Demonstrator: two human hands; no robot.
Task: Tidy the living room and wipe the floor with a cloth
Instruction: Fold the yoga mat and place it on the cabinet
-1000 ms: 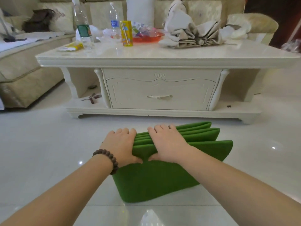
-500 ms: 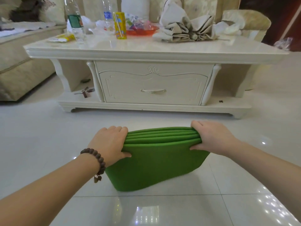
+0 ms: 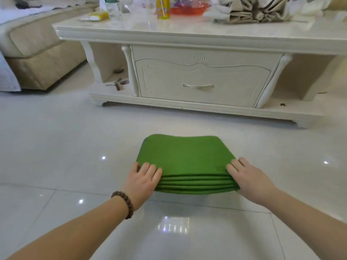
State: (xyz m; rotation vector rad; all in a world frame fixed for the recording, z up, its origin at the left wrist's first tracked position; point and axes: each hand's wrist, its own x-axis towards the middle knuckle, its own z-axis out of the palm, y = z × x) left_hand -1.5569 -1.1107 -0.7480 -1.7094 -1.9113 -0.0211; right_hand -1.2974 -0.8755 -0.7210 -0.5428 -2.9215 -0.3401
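Nearest to us, our two hands hold a folded green cloth [image 3: 185,158] by its near corners, low over the glossy white tiled floor [image 3: 56,147]. Our left hand [image 3: 143,180], with a bracelet of dark beads [image 3: 124,203] at its wrist, curls its fingers over the top of the left corner, and our right hand [image 3: 249,180] clasps the right corner the same way, fingers on top. The cloth is folded into several layers, whose edges show as a stack facing us between our hands; whether its underside touches the tiles we cannot tell. Beyond it stands a cream coffee table [image 3: 187,34] with a carved drawer [image 3: 202,81] and a metal handle [image 3: 198,86]. On its low shelf at the left lies a small dark object [image 3: 118,84]. On the tabletop we see a clear plastic bottle [image 3: 112,7], a yellow carton [image 3: 163,7], a red dish [image 3: 189,9] and a heap of crumpled beige fabric [image 3: 253,10]. Farthest left sits a beige sofa [image 3: 37,53].
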